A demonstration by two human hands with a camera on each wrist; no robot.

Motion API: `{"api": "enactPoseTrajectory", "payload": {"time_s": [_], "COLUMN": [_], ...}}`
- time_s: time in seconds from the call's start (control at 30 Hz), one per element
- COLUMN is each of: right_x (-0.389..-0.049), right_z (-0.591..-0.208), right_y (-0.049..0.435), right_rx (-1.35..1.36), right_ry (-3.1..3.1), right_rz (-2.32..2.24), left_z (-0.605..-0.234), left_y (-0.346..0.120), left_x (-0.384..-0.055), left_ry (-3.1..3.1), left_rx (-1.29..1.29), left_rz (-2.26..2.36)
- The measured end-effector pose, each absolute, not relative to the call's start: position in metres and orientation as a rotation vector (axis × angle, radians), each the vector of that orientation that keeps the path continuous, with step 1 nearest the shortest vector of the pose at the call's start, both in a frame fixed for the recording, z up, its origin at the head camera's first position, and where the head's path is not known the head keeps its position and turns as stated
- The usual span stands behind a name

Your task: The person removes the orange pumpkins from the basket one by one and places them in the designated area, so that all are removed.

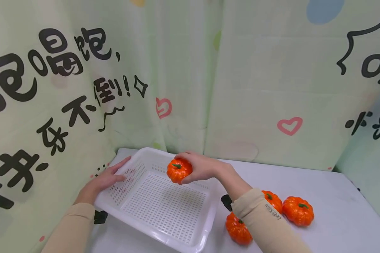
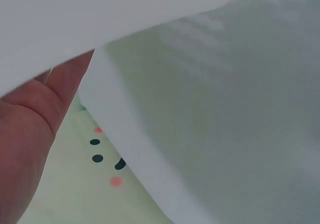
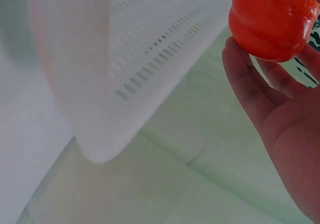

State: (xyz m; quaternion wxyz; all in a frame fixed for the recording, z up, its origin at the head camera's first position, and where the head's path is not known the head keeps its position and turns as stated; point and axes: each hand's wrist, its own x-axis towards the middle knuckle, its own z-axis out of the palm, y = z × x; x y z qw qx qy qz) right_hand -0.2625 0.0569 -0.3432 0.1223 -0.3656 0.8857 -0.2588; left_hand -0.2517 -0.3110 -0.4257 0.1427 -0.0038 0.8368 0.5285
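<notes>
A small shiny orange pumpkin with a green stem is held in my right hand, over the far part of a white plastic basket. In the right wrist view, the fingers curve round the underside of the pumpkin. My left hand holds the basket's left rim, thumb on the inner side and fingers along the edge. The left wrist view has this hand partly hidden behind the pale basket wall. The basket's perforated floor shows nothing lying on it.
To the right of the basket, three more orange pumpkins lie on the white table: one nearer, one partly behind the right sleeve and one farther right. A printed curtain hangs behind and beside the table.
</notes>
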Motion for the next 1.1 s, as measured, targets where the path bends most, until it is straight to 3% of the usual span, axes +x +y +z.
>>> {"api": "enactPoseTrajectory", "payload": {"time_s": [1.1], "right_x": [-0.213], "right_z": [-0.336], "right_y": [0.226], "right_rx": [-0.756], "right_ry": [2.796], "right_rz": [-0.815], "left_z": [-0.427], "left_y": [-0.312], "left_x": [-0.253], "left_ry": [2.438], "left_rx": [0.063], "left_rz": [1.450]}}
